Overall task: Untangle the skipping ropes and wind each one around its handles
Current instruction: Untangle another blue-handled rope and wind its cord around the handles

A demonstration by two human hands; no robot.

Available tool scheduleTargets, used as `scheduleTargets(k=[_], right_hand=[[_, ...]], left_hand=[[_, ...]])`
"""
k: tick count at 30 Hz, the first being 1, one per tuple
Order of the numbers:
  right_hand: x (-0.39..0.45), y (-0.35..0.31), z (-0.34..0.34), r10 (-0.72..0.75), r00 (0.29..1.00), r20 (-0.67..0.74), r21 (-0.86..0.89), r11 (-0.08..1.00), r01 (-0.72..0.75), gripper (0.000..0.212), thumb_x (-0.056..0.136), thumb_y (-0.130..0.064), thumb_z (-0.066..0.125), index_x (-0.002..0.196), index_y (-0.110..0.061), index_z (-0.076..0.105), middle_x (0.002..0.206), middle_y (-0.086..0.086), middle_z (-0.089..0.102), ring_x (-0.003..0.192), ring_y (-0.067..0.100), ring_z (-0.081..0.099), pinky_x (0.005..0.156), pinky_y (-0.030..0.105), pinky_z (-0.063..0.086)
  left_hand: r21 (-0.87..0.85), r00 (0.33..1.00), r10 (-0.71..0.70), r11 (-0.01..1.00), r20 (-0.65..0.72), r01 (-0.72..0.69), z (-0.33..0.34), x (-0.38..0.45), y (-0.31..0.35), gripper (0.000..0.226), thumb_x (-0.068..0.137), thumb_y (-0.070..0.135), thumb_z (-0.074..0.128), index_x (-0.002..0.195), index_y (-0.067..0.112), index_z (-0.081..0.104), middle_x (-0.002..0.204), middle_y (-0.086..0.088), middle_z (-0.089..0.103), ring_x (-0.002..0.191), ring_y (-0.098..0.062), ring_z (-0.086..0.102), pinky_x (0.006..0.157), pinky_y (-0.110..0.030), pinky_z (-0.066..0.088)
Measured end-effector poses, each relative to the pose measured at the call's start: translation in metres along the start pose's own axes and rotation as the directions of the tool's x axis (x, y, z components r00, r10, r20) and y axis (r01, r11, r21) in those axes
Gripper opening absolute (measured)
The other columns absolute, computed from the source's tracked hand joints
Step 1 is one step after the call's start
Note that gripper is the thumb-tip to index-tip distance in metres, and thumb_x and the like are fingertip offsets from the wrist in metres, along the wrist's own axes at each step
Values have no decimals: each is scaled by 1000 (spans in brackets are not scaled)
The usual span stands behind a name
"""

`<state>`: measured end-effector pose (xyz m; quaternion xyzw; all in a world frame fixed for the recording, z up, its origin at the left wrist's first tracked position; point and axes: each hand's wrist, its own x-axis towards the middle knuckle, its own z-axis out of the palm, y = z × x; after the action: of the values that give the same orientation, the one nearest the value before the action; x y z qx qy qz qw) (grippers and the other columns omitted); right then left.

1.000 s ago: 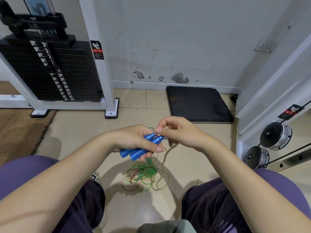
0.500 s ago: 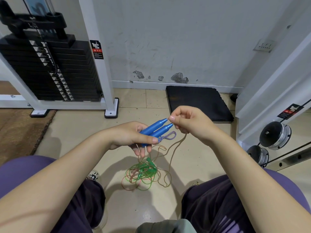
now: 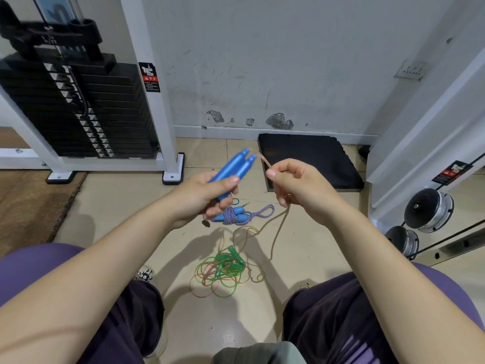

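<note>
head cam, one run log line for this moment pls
left hand: grips blue handles | right hand: pinches tan rope | floor: wound blue rope, green rope tangle

warning sticker [image 3: 149,77] on white machine post [image 3: 147,101]: text too small | second sticker [image 3: 452,172] on right frame: unreadable

ahead of me a scuffed white wall [image 3: 288,61] meets the beige tiled floor [image 3: 126,206]. a black weight stack [image 3: 78,111] stands at my left, a black mat [image 3: 309,158] against the wall, a brown rug [image 3: 29,203] far left.
</note>
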<state>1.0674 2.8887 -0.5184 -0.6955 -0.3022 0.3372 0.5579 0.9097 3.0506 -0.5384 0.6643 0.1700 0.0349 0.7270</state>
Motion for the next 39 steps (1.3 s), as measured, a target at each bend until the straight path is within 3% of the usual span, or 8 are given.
scheduleTargets(k=[7, 11, 14, 19, 25, 29, 35, 39], right_hand=[[5, 10, 3, -47, 986, -159, -241, 971, 7, 14, 89, -3, 67, 93, -5, 53, 65, 6, 61, 45, 22, 56, 54, 39, 51], [3, 11, 13, -71, 994, -82, -473, 881, 24, 13, 87, -7, 69, 77, -12, 63, 66, -1, 60, 42, 16, 57, 42, 27, 45], [-2, 7, 20, -93, 995, 45, -546, 832, 102, 12, 86, -15, 73, 75, -19, 68, 66, -7, 61, 46, 5, 55, 48, 18, 41], [-6, -3, 25, -161, 973, 164, -391, 895, 214, 10, 86, -9, 73, 88, -19, 73, 79, 7, 69, 68, 4, 59, 69, 20, 51], [-6, -2, 29, -152, 962, 227, -255, 944, 209, 18, 81, -3, 76, 84, -15, 63, 78, 5, 60, 73, 16, 54, 71, 34, 49], [-7, 0, 28, -147, 963, 228, -284, 935, 210, 14, 81, -8, 77, 84, -11, 64, 77, 5, 60, 72, 14, 54, 71, 31, 48], [-10, -5, 18, -105, 961, 257, -139, 980, 144, 8, 92, -17, 66, 98, -12, 66, 87, -1, 65, 75, 6, 60, 67, 19, 47], [-11, -5, 13, -31, 938, 346, -40, 998, 48, 33, 86, -14, 72, 118, -18, 66, 95, 3, 66, 72, 20, 62, 70, 30, 53]], left_hand=[[-65, 929, 60, 994, -364, -90, -11, 5, 3, 25, 100, 34, 53, 89, 12, 54, 59, -2, 46, 37, -9, 29, 38, -18, 23], [79, 949, 33, 997, -313, -9, -7, 6, -2, 25, 97, 35, 58, 94, 10, 56, 58, -1, 49, 40, -11, 31, 40, -18, 25], [278, 981, -56, 955, -185, 107, -6, 3, -3, 24, 95, 34, 62, 90, 11, 58, 55, 0, 51, 40, -10, 35, 39, -18, 28], [598, 954, -292, 777, 69, 195, -3, -5, 0, 28, 91, 35, 67, 79, 14, 53, 57, -1, 53, 43, -10, 40, 41, -19, 31], [547, 911, -340, 821, 233, 167, 11, -12, 6, 37, 88, 48, 67, 84, 12, 59, 57, -2, 50, 42, -12, 35, 43, -22, 26], [513, 919, -318, 843, 231, 163, 16, -13, 7, 50, 83, 67, 59, 81, 18, 61, 54, 0, 50, 42, -12, 36, 44, -21, 27], [313, 969, -195, 940, 155, 139, 12, -12, 13, 29, 101, 37, 48, 83, 15, 52, 52, -2, 46, 41, -12, 29, 41, -19, 19], [206, 988, -132, 972, 76, 114, 6, -11, 13, 24, 98, 37, 49, 91, 16, 42, 56, -5, 49, 46, -15, 29, 43, -20, 20]])
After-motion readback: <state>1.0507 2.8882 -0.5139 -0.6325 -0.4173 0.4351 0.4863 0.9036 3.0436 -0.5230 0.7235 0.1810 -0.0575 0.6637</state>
